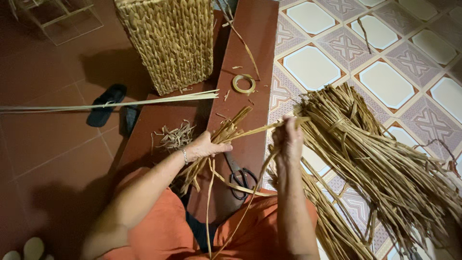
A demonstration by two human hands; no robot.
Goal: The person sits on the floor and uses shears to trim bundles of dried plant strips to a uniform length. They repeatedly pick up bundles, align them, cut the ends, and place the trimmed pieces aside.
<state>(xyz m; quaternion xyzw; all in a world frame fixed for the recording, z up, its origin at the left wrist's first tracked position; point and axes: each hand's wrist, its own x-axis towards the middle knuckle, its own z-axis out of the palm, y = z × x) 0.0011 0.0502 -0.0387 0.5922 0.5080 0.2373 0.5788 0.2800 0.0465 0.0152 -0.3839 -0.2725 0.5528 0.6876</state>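
Observation:
My left hand (pixel 204 147) grips a small bunch of dried straw strands (pixel 226 132) over a dark red step. My right hand (pixel 288 139) is closed on one long strand that runs from that bunch towards the right. Loose strand ends hang down over my lap. Black-handled scissors (pixel 240 177) lie on the step just below and between my hands. A large pile of dried straw (pixel 385 163) lies on the patterned tiles, touching my right hand's far side.
A tall woven basket (pixel 173 41) stands on the step ahead. A roll of tape (pixel 244 84) lies near it. Thin pale sticks (pixel 110 103) reach left over a black sandal (pixel 106 104). Straw scraps (pixel 175 137) lie left of my left hand.

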